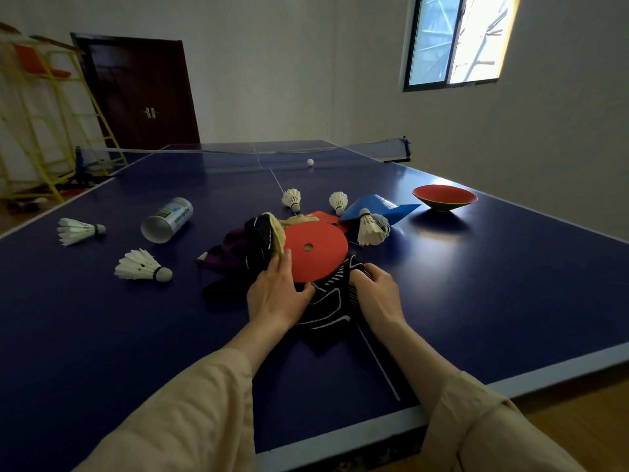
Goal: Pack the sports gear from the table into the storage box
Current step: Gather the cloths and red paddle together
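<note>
While the black cloth is gripped by both hands, left hand and right hand, the red disc lies just beyond, nearer the left.

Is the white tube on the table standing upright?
No, the white tube lies on its side on the blue table, its open end facing the camera, between two shuttlecocks and the pile of cloth.
</note>
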The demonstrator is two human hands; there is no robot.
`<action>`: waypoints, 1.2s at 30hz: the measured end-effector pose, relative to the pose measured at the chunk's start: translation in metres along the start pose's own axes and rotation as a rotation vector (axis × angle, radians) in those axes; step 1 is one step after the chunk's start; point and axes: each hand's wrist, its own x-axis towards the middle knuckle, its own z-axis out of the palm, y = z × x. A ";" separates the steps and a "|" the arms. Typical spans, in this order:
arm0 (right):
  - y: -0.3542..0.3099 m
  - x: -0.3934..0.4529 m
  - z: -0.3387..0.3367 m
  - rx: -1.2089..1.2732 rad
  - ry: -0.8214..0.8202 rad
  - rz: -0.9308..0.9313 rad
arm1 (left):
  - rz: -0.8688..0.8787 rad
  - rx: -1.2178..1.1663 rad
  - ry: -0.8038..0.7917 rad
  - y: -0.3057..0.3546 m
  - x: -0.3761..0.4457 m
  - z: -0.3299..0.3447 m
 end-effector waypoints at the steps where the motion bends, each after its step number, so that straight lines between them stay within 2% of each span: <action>1: 0.001 0.000 0.000 0.007 0.007 0.005 | -0.029 0.025 0.020 0.002 0.002 0.000; 5: 0.001 0.001 -0.001 0.007 0.031 0.005 | -0.022 0.096 0.040 0.006 0.008 0.004; 10: 0.002 0.003 0.001 -0.033 -0.015 -0.001 | 0.061 0.238 -0.088 0.013 0.015 0.002; 15: 0.003 0.004 0.001 -0.032 -0.008 -0.010 | -0.028 0.314 0.016 0.030 0.015 0.011; 19: 0.004 0.005 0.001 0.023 0.021 0.007 | -0.045 0.195 0.163 0.022 0.013 0.012; 26: 0.009 0.009 0.002 0.004 0.050 -0.040 | 0.040 0.022 0.248 0.023 0.006 0.008; 29: 0.004 0.005 -0.003 0.120 0.019 0.039 | 0.034 -0.127 0.280 0.028 -0.002 -0.007; 32: -0.006 -0.008 -0.019 0.368 -0.009 0.129 | 0.132 -0.232 0.316 0.028 -0.017 -0.024; 36: -0.015 -0.040 -0.052 0.408 0.003 0.072 | 0.260 -0.303 0.329 0.031 -0.034 -0.043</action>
